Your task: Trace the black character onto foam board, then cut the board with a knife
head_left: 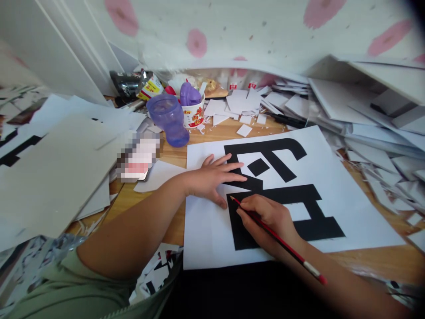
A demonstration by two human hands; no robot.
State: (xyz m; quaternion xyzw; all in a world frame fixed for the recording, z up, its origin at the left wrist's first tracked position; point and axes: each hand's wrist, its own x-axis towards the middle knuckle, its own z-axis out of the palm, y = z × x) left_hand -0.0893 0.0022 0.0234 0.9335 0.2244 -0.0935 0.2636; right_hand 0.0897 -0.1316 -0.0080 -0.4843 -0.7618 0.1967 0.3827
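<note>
At the left of the frame, pale boards [66, 168] crowd toward a pixelated object [139, 157] and a purple cup [169, 119], leaving little room. Mid-frame lies the sheet [341, 199], a narrow strip of bare table [215, 133] along its upper edge; scraps [385, 173] hem its right side. At centre, the left hand [212, 179] lies on the sheet, fingers spread wide, some over the upper black shape [282, 166], gripping nothing. Just right of it, the right hand [270, 212] pinches the pencil [282, 241] between thumb and fingers, its tip at the lower black shape's [242, 230] upper left corner; whether it touches, I cannot tell. That hand hides part of this shape; its forearm [352, 283] is cut off at lower right
</note>
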